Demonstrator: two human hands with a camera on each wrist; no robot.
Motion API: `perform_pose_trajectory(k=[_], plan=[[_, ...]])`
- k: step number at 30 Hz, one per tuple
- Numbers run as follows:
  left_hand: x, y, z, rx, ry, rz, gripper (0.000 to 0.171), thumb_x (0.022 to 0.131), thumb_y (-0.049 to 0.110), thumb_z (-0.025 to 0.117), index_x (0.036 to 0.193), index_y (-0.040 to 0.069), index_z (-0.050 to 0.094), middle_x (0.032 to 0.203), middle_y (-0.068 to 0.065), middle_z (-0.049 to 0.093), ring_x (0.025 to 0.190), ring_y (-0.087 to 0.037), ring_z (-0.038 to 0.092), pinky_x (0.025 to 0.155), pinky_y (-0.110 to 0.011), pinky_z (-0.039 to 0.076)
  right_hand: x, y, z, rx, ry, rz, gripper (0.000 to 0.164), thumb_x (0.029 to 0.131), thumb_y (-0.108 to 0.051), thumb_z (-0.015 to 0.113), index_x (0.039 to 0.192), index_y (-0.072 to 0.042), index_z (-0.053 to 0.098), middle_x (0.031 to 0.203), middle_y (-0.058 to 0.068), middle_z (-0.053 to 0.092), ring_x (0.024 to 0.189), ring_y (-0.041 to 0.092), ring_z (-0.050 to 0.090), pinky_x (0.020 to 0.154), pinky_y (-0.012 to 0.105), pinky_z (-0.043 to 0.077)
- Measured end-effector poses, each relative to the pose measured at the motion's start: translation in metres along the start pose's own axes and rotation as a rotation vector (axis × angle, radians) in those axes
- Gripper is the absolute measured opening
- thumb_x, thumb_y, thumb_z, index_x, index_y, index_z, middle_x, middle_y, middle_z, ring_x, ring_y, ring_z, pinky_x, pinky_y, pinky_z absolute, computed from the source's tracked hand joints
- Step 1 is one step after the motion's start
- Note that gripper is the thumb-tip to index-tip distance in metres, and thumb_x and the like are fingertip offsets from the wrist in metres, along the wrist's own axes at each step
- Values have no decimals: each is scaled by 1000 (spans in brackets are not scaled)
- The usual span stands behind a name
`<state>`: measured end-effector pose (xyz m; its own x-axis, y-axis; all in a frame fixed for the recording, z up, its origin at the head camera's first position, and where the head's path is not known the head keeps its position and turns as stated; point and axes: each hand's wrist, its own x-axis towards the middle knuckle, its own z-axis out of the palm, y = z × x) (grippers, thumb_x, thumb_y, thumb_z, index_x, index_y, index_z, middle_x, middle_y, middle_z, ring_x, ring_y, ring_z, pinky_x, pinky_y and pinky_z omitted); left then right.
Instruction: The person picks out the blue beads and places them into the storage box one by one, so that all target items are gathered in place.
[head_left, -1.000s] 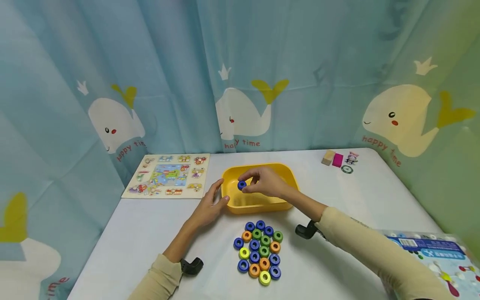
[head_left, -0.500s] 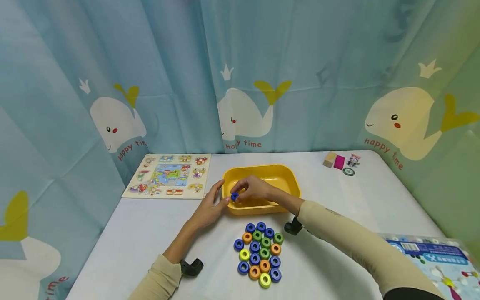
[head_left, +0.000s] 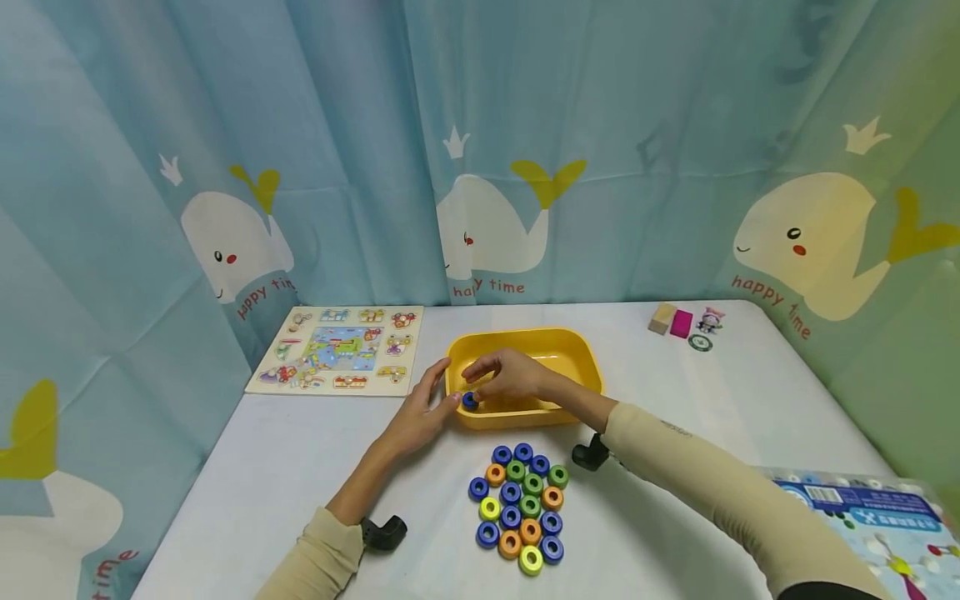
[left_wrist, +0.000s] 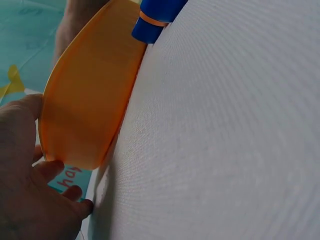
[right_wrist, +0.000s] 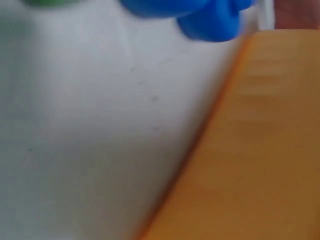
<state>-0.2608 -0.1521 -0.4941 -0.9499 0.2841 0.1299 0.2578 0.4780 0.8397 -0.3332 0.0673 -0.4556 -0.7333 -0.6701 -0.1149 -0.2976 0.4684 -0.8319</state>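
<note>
A yellow plastic tray (head_left: 566, 358) stands mid-table, and a small blue ring (head_left: 470, 402) lies inside its near left corner. Over that corner, my right hand (head_left: 513, 377) has its index finger raised off the ring and the thumb close beside it. My left hand (head_left: 420, 417) touches the tray's left end, thumb and fingers spread along the rim. In the left wrist view the fingertips meet the orange-looking tray wall (left_wrist: 90, 95). The right wrist view is blurred, showing the tray side (right_wrist: 255, 150) and blue rings (right_wrist: 212, 22), with the right fingers out of sight.
Several blue, green, orange and yellow rings (head_left: 510, 493) lie clustered in front of the tray. A wooden picture puzzle board (head_left: 405, 321) is at back left. Back right are a wooden block (head_left: 662, 318), a magenta block (head_left: 681, 323), a figurine (head_left: 709, 320) and a round disc (head_left: 701, 342). A printed package (head_left: 870, 508) lies front right.
My right hand has carried the blue ring left and toward me into the tray's near left corner, where the fingers have parted from it. My left hand stays at the rim.
</note>
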Motion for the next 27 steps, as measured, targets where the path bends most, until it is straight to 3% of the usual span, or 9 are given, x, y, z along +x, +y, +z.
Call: perform_pose_trajectory(k=[6, 10, 14, 21, 23, 27], plan=[[-1, 0, -2, 1, 8, -12, 65, 92, 45, 54, 147, 31, 23, 150, 6, 24, 135, -16, 23, 109, -44, 19, -51, -30, -15, 54, 111, -10, 35, 80, -22, 74, 112, -12, 67, 110, 5, 65, 88, 24, 58, 77, 33, 51], [-2, 0, -4, 16, 14, -33, 65, 91, 46, 55, 146, 33, 23, 149, 8, 25, 135, -15, 23, 109, -45, 19, -101, -44, -11, 132, 125, -42, 31, 81, -19, 73, 111, -14, 66, 106, 5, 66, 75, 24, 54, 62, 26, 49], [-4, 1, -7, 22, 24, -39, 65, 91, 44, 55, 146, 32, 24, 149, 7, 26, 135, -16, 23, 109, -46, 19, -148, -45, 8, 226, 75, -2, 35, 80, -19, 74, 113, -15, 65, 107, 8, 65, 67, 20, 51, 52, 22, 44], [-4, 5, -5, 25, 5, -47, 65, 91, 45, 55, 147, 32, 24, 150, 5, 25, 136, -18, 21, 108, -48, 18, -205, -28, 55, 248, 69, 95, 38, 78, -21, 76, 112, -10, 65, 100, 6, 67, 59, 11, 50, 50, 22, 42], [-3, 6, -4, 30, -5, -44, 65, 91, 46, 54, 147, 32, 23, 150, 5, 24, 136, -17, 21, 109, -47, 18, -216, -24, 67, 279, 89, 166, 38, 76, -23, 77, 111, -10, 66, 99, 4, 67, 58, 11, 49, 49, 22, 41], [-1, 8, -4, 30, -9, -37, 65, 91, 44, 54, 147, 31, 23, 150, 6, 24, 136, -16, 21, 109, -46, 18, -232, -18, 88, 334, 158, 328, 39, 73, -27, 79, 106, -11, 67, 79, 5, 64, 59, 15, 50, 48, 24, 41]])
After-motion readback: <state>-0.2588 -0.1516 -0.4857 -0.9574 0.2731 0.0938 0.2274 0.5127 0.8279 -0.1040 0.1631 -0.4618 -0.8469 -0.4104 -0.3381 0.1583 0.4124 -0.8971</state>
